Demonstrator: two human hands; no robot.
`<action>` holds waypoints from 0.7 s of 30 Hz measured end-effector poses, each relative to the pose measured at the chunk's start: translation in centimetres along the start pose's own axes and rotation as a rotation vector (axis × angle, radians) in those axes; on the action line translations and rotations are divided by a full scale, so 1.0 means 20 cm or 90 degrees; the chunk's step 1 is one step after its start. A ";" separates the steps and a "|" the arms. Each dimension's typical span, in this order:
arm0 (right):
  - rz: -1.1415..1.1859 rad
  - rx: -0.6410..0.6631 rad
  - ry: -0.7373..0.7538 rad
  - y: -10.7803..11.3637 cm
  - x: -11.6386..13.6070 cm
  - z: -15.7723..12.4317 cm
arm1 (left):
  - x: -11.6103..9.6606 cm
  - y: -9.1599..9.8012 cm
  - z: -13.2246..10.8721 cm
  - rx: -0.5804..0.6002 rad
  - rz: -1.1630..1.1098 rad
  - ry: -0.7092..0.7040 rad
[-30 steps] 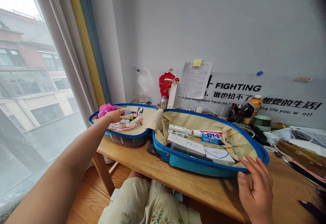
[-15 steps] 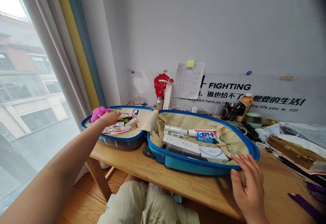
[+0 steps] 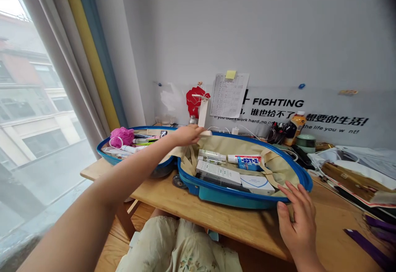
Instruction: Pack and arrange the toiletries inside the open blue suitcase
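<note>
A blue suitcase (image 3: 241,199) lies open on the table, its two shells side by side. Over the hinge area, my left hand (image 3: 189,135) is closed on a small pale stick-shaped item (image 3: 206,133), its kind unclear. My right hand (image 3: 298,214) is open, fingers spread against the rim at the right shell's near corner. In that shell lie a toothpaste tube (image 3: 250,162), a clear bottle (image 3: 212,155), a long white box (image 3: 218,173) and a white box with a blue curve (image 3: 257,184). A pink bath puff (image 3: 122,137) and small toiletries fill the left shell, partly behind my forearm.
Behind the suitcase stand a white lamp (image 3: 203,113) and an orange-labelled bottle (image 3: 297,127). A green jar (image 3: 306,143), cables and a brown pouch (image 3: 355,179) are at the right. Purple strips (image 3: 366,245) lie on the wooden table (image 3: 328,218) near its right side.
My left hand has moved right from the left shell to above the hinge area, with the pale item in its fingers. My right hand stays at the rim.
</note>
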State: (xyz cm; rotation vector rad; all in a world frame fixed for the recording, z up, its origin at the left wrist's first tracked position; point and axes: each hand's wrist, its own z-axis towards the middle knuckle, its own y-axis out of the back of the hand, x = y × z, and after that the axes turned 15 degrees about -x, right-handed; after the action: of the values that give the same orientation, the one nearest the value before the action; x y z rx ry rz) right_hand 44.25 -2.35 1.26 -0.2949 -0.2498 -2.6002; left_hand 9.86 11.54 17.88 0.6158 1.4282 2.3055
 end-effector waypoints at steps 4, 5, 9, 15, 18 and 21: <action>0.008 -0.013 0.011 0.00 0.01 0.00 | -0.18 -0.14 0.15 0.131 -0.035 -0.036; 0.011 -0.016 0.013 0.00 0.01 0.00 | -0.20 -0.17 0.18 0.146 -0.038 -0.033; 0.006 -0.007 0.012 0.00 0.01 0.00 | -0.22 -0.28 0.28 0.179 -0.044 -0.006; -0.002 0.003 0.014 0.01 0.01 0.00 | -0.25 -0.40 0.36 0.201 -0.071 0.012; 0.000 0.004 0.015 0.01 0.01 0.00 | -0.27 -0.44 0.36 0.203 -0.083 0.012; 0.010 0.002 0.018 0.01 0.01 0.00 | -0.27 -0.45 0.35 0.206 -0.084 0.016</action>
State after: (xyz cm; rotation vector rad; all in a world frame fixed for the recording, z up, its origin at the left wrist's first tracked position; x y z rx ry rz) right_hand 44.22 -2.62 1.40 -0.2578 -0.2410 -2.5860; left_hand 18.90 17.85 11.54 0.5624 1.8141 2.0040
